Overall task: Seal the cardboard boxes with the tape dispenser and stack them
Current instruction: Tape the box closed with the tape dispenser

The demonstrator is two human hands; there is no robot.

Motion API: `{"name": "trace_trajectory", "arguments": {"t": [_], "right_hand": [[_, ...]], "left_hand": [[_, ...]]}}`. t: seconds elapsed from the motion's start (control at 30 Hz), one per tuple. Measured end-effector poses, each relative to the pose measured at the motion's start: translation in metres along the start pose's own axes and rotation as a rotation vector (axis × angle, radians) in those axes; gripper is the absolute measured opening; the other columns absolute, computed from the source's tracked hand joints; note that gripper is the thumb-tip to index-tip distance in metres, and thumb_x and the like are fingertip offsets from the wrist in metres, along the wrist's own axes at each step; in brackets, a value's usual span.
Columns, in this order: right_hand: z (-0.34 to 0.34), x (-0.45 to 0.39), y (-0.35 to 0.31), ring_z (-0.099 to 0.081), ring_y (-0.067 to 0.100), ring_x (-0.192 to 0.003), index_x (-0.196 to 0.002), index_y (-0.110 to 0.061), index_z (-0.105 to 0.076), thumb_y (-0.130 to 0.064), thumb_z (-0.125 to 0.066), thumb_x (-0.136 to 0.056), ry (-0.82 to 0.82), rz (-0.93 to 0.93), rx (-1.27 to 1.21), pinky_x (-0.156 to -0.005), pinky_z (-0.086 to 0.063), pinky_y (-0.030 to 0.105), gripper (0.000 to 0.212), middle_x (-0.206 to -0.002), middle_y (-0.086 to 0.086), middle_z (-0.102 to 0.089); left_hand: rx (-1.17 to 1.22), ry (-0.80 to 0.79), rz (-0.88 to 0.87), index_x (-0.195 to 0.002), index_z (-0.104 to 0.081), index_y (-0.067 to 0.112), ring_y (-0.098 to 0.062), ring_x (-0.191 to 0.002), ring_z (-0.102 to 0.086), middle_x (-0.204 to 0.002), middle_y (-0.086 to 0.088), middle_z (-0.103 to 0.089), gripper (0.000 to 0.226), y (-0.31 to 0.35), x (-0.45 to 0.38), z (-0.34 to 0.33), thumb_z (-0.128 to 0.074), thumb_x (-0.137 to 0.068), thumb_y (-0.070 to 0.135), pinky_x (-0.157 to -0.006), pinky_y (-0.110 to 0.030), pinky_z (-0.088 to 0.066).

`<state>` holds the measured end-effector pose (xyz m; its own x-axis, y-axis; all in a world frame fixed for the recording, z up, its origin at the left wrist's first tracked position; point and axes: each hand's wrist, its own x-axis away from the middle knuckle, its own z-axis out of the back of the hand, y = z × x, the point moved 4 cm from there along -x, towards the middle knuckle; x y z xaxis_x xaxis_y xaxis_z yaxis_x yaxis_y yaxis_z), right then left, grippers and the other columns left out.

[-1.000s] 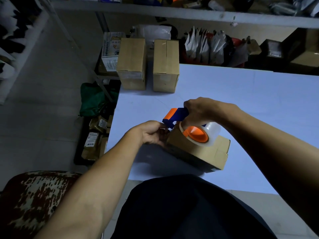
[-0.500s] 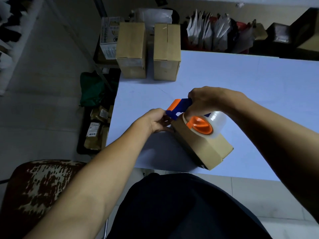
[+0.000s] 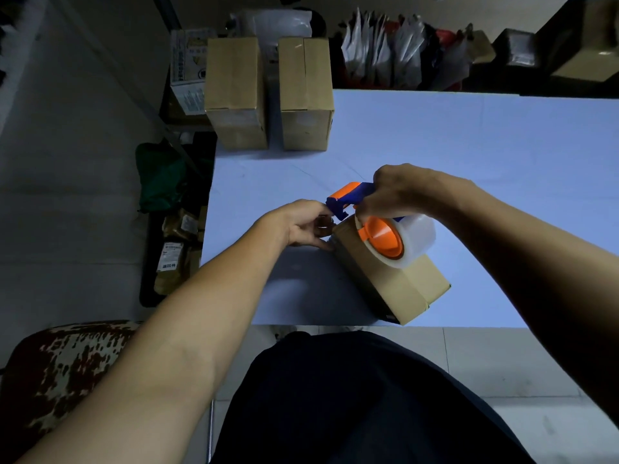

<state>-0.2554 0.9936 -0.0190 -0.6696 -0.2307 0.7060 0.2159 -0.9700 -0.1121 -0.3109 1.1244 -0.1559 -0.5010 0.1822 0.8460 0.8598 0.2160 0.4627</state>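
our right hand [image 3: 398,192]: fingers curled tight around the blue-and-orange handle of the tape dispenser [image 3: 378,226], which sits on the far end of the box top.
our left hand [image 3: 301,224]: at the far end face of the box, just under the dispenser's nose; the fingers are loosely curled with the tips against the cardboard, and they seem to pin the tape end there, though we cannot see the tape itself.
box in hand [image 3: 395,283]: a small cardboard box, lying at an angle near the front edge of the light blue table [image 3: 469,145], one corner close to that edge.
tape roll [image 3: 398,241]: clear, on an orange hub, resting on the box top.
other boxes: two cardboard boxes [image 3: 268,95] stand side by side at the far left corner of the table, well apart from our hands.
risk, slipping box: we judge that a pull toward us could drag the light box off the near edge, since only fingertips brace it.
risk, crooked tape: if the dispenser drifts off the flap seam, the strip may miss it or wrinkle.
risk, loose start: if the left fingers lift early, the tape end may peel away.
risk, fingers: the left fingertips sit close to the cutter end of the dispenser.
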Motion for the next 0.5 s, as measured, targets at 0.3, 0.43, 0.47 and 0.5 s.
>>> {"name": "trace_trajectory", "arguments": {"t": [0.3,0.43,0.47,0.5], "right_hand": [[-0.007,0.009,0.021,-0.059,0.018,-0.076,-0.103,-0.021,-0.057,-0.049,-0.072,-0.080,-0.039,-0.049,0.001,-0.062,-0.044,0.030,0.039,-0.087,0.001,-0.061],[-0.008,0.007,0.024,-0.061,0.020,-0.077,-0.096,-0.020,-0.060,-0.050,-0.072,-0.078,-0.036,-0.065,-0.024,-0.062,-0.044,0.029,0.037,-0.087,0.003,-0.063],[-0.008,0.007,0.023,-0.061,0.020,-0.076,-0.093,-0.020,-0.059,-0.050,-0.072,-0.078,-0.036,-0.070,-0.031,-0.061,-0.043,0.029,0.035,-0.087,0.003,-0.063],[-0.008,0.006,0.022,-0.060,0.020,-0.075,-0.091,-0.020,-0.059,-0.049,-0.072,-0.078,-0.043,-0.071,-0.040,-0.060,-0.043,0.029,0.034,-0.087,0.003,-0.063]], "left_hand": [[-0.059,-0.088,0.058,-0.082,-0.061,0.016,-0.017,-0.075,-0.052,-0.081,-0.002,-0.050,0.022,-0.011,-0.015,-0.016,-0.049,-0.100,0.016,-0.075,-0.047,-0.055],[-0.001,-0.066,0.047,-0.087,-0.061,0.009,-0.018,-0.067,-0.048,-0.078,-0.006,-0.046,0.020,-0.012,-0.021,-0.016,-0.048,-0.101,0.009,-0.067,-0.041,-0.057],[-0.008,-0.066,0.043,-0.087,-0.061,0.009,-0.019,-0.066,-0.048,-0.077,-0.006,-0.046,0.020,-0.012,-0.021,-0.015,-0.048,-0.101,0.009,-0.067,-0.042,-0.057],[-0.020,-0.066,0.038,-0.087,-0.062,0.008,-0.019,-0.066,-0.049,-0.077,-0.007,-0.045,0.021,-0.011,-0.021,-0.014,-0.047,-0.101,0.009,-0.068,-0.042,-0.057]]}}
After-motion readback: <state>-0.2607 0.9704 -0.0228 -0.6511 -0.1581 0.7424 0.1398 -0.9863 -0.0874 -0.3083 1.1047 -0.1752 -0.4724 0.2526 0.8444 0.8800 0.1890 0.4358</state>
